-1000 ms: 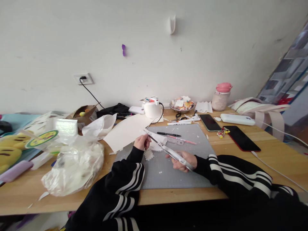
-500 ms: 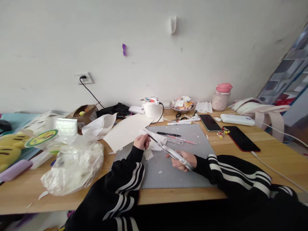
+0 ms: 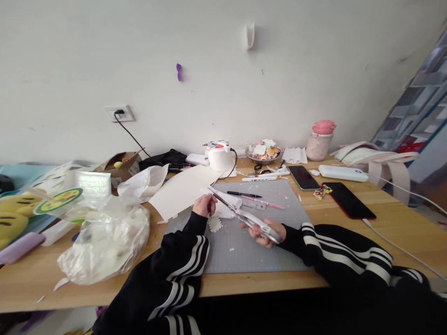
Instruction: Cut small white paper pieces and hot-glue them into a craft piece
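My right hand [image 3: 268,234] is wrapped round the white handles of a pair of scissors [image 3: 252,220], whose long blades point up and left toward my left hand. My left hand [image 3: 204,205] is closed in a pinch on a small piece of white paper [image 3: 205,191], mostly hidden by the fingers and blade tips. Just below the left fingers, a small scallop-edged white cutout [image 3: 215,224] lies on the grey cutting mat [image 3: 251,256]. Behind the blades lies more white paper [image 3: 230,200], beside a clear ruler [image 3: 254,204], a black pen [image 3: 244,194] and a pink pen [image 3: 272,205].
A large white sheet [image 3: 183,188] overlaps the mat's back left. Crumpled clear plastic bags [image 3: 104,246] crowd the left side. Two phones [image 3: 352,200] and a white power bank [image 3: 343,173] lie right. At the back stand a bowl of scraps [image 3: 263,152] and a pink-lidded bottle [image 3: 320,142].
The scissors' handles have spread and turned slightly in my right hand. My left hand stays nearly in place, its fingers shifted a little. The whole view has drifted slightly.
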Motion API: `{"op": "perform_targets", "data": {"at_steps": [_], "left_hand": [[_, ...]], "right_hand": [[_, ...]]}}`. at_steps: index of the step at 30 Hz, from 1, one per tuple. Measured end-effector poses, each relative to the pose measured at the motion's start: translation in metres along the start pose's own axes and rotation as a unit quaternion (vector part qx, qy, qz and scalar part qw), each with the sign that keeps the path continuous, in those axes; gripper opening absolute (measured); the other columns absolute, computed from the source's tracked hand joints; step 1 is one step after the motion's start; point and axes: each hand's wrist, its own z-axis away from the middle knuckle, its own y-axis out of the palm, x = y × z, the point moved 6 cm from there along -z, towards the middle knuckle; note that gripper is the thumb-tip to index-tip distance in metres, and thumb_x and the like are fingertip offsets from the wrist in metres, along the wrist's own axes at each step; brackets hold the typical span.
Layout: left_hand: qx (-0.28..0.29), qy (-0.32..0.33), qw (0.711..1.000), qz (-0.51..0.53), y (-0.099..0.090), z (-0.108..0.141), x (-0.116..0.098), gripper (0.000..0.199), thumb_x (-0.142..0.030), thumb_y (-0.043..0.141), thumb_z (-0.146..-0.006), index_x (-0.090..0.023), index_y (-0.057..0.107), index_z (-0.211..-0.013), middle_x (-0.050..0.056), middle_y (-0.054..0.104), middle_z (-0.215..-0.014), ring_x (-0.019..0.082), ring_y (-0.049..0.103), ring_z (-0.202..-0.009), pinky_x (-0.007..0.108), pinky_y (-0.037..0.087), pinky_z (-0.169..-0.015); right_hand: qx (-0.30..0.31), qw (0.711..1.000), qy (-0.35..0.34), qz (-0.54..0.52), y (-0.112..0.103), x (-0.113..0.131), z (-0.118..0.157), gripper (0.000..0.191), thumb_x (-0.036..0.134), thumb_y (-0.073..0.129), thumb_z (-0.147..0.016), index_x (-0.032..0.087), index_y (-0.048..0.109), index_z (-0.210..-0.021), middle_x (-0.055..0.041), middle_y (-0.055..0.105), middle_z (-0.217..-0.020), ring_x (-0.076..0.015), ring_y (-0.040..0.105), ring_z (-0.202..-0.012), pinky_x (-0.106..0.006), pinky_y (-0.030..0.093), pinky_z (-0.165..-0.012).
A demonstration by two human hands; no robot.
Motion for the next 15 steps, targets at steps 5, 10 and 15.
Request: {"op": "perform_targets", "data": {"at_steps": [5,10,15], "left_hand": [[0.014,0.002,1.000,-0.009,0.0001,0.0001,0.0004,0.034,-0.045,0.058,-0.069,-0.015,0.051,-0.056,-0.006,0.041,-0.031,0.005,0.033,-0.028,0.020,0.021,-0.034],[0.027,0.006,0.999,-0.018,0.0003,-0.0007,0.0014,0.036,-0.047,0.059,-0.069,-0.015,0.051,-0.056,-0.005,0.041,-0.031,0.005,0.033,-0.027,0.020,0.020,-0.034],[0.037,0.010,0.999,-0.012,0.0017,0.0002,0.0010,0.036,-0.048,0.060,-0.068,-0.015,0.051,-0.056,-0.005,0.042,-0.031,0.005,0.033,-0.028,0.020,0.021,-0.035]], "right_hand": [[0.002,1.000,-0.008,0.008,0.0005,-0.0002,-0.0003,0.045,0.050,0.066,-0.055,0.028,0.050,-0.091,0.0094,0.027,-0.058,-0.0001,0.016,-0.037,-0.023,0.008,-0.041],[0.012,0.999,-0.042,0.023,0.0014,0.0011,-0.0012,0.043,0.041,0.068,-0.055,0.028,0.050,-0.092,0.0084,0.033,-0.058,-0.0009,0.020,-0.035,-0.023,0.011,-0.039],[0.008,0.998,-0.043,0.034,0.0024,0.0025,-0.0009,0.043,0.039,0.067,-0.053,0.029,0.050,-0.091,0.0071,0.037,-0.059,-0.0018,0.022,-0.035,-0.024,0.014,-0.038]]}}
